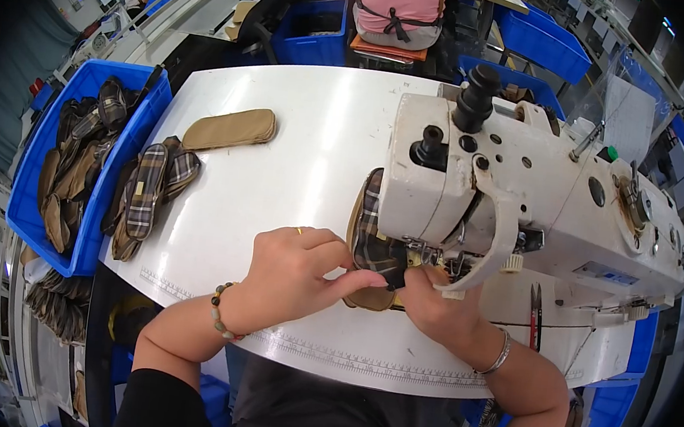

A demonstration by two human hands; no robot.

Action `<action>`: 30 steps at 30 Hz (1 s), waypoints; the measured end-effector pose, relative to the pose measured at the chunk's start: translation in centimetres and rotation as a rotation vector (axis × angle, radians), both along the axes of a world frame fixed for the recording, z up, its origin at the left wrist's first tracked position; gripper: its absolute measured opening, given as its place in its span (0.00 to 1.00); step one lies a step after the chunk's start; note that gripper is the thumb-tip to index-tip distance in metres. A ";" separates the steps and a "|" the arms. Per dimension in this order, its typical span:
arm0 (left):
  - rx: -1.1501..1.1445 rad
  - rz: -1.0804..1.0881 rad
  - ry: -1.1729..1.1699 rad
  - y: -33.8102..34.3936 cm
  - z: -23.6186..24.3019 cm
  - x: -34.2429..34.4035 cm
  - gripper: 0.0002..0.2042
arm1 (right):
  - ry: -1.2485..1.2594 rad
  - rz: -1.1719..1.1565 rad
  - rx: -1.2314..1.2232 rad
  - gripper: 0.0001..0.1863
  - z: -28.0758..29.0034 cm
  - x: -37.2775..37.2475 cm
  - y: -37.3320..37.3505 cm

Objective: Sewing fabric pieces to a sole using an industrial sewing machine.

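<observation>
A plaid and tan fabric piece (373, 246), long with rounded ends, lies on the white table under the head of a sewing machine (425, 172). My left hand (298, 271) pinches its near left edge between thumb and fingers. Close to the needle area, my right hand (442, 307) has its fingers closed at the right side of the same piece; the fingertips are partly hidden by the machine. Part of the fabric disappears beneath the machine head.
A tan oval piece (230, 129) lies at the back left, with stacked plaid pieces (149, 185) beside it. The blue bin (94, 229) at left holds more pieces. Thread snips (535, 317) lie right of my right hand. Another person (399, 3) sits beyond the table.
</observation>
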State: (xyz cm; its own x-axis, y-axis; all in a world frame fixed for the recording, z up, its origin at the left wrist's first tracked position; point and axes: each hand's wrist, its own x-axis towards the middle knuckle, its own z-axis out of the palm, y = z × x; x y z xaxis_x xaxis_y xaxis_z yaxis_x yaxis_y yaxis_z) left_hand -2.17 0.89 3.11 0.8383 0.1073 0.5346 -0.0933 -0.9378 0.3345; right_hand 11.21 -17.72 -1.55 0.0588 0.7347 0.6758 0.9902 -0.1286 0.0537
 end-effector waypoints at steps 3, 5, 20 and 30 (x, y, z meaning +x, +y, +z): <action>-0.039 -0.011 -0.070 0.0 -0.8 0.1 0.20 | 0.066 0.012 -0.016 0.18 -0.2 0.0 -0.1; -0.057 -0.003 0.032 -0.5 -0.4 -0.2 0.15 | 0.035 0.023 0.005 0.19 0.0 0.2 0.0; -0.031 -0.107 0.090 -0.4 -0.2 -0.1 0.11 | -0.140 -0.079 -0.159 0.06 0.3 -1.2 -0.7; -0.391 -0.354 0.315 -0.6 -2.0 1.5 0.14 | -0.136 -0.022 -0.119 0.04 0.2 -1.2 -0.8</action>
State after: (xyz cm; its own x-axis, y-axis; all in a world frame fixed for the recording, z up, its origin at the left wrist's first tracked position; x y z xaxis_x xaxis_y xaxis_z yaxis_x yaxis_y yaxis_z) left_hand -0.64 0.28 1.09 0.9702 -0.0686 0.2325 -0.2174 -0.6704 0.7095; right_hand 9.96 -18.52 -1.36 -0.0104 0.8097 0.5867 0.9698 -0.1349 0.2034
